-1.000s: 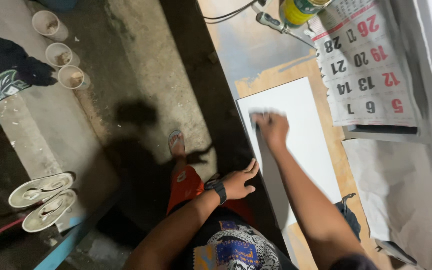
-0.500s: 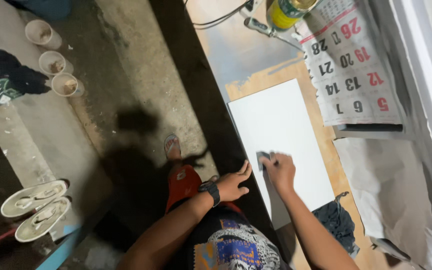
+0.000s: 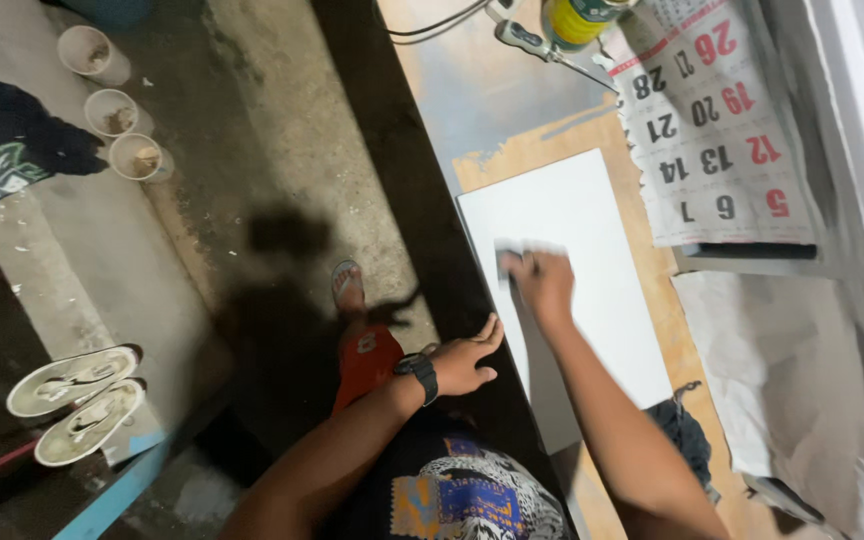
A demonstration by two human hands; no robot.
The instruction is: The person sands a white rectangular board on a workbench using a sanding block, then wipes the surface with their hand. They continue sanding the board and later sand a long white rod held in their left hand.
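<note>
Your right hand (image 3: 542,280) presses a small dark grey sanding pad (image 3: 508,258) flat onto the white rectangular board (image 3: 592,220), fingers closed over it. Half a second ago it was nearer you; now it has slid back toward twelve o'clock, so the rubbing stroke continues up the board's left strip. Your left hand (image 3: 464,362), fingers spread, braces the board's edge at seven o'clock. A paper wall calendar (image 3: 717,130) lies at two o'clock.

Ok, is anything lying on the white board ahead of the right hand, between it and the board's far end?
Nothing visible does. The right hand presses a small pad on the white board, whose surface is bare up to its far end. The calendar sheet lies beside it; the left hand steadies the near edge.
</note>
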